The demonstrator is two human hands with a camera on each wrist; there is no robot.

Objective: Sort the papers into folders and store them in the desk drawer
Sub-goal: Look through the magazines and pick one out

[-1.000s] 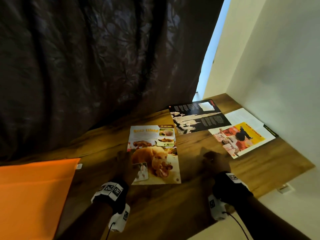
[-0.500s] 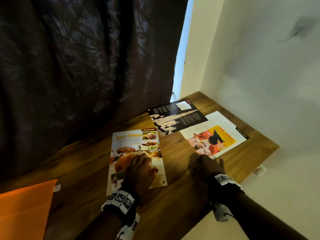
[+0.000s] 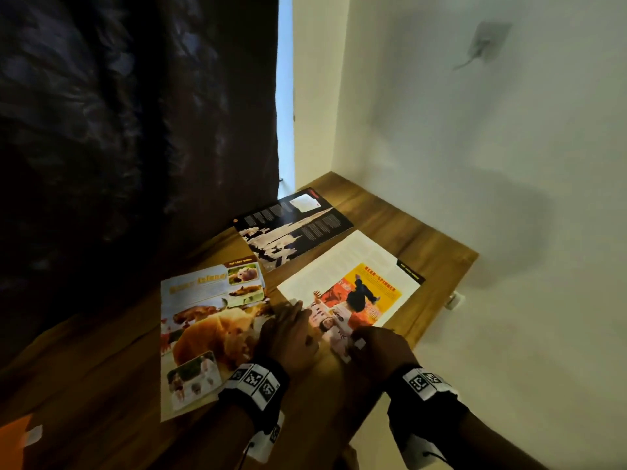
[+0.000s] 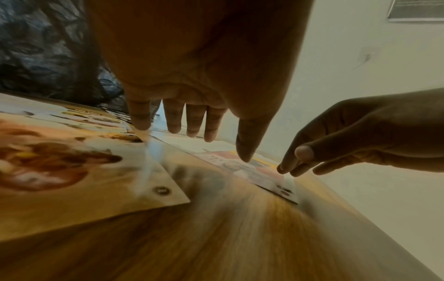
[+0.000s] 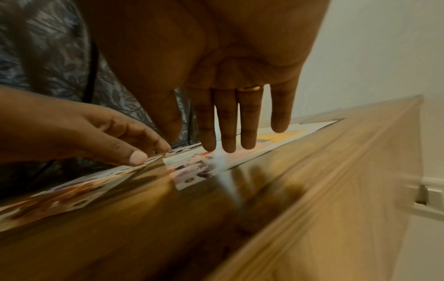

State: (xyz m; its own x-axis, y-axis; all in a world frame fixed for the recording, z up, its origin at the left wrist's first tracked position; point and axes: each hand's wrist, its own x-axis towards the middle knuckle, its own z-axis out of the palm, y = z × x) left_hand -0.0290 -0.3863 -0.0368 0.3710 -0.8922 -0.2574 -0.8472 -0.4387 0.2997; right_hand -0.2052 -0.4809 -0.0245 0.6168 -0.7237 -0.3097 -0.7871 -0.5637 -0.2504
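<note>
Wooden desk (image 3: 400, 232), dark curtain (image 3: 135, 130) behind, three magazine pages, both hands flat, seemingly touching the yellow page (image 3: 359, 286).

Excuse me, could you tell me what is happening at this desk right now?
A person is working through printed pages spread on a wooden desk. Both hands reach over the near corner of the white page with the yellow-and-red picture: the left hand and the right hand, fingers mostly straight, not yet gripping it. A page with animal photos lies to the left, a black page with white text farther back. An orange folder sits at the left edge.
</note>
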